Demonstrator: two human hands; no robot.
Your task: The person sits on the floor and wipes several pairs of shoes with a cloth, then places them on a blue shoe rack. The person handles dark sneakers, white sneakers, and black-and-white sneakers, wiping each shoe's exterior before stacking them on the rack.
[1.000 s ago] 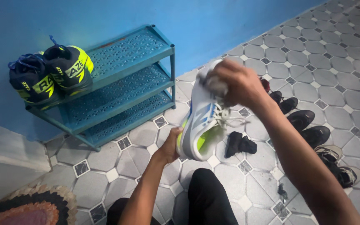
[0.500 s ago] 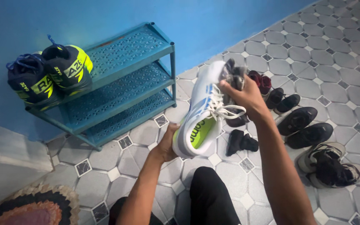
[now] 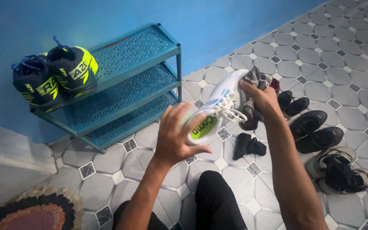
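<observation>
A white sneaker (image 3: 218, 108) with white laces, blue stripes and a yellow-green insole is held up over the tiled floor. My left hand (image 3: 176, 136) grips its heel end from the outside, fingers curled over the rim. My right hand (image 3: 260, 99) sits at the toe end and clutches a crumpled grey cloth (image 3: 252, 81) against the shoe.
A blue three-tier plastic shoe rack (image 3: 124, 89) stands against the blue wall, with a pair of dark blue and yellow sneakers (image 3: 54, 79) on its top shelf. Several dark shoes (image 3: 316, 132) and black socks (image 3: 247, 146) lie on the floor at right. A round mat (image 3: 30, 215) lies at bottom left.
My left hand has shifted from under the heel to over its side. The shoe has tilted lower and flatter, and my right hand with the cloth has slid down toward the toe.
</observation>
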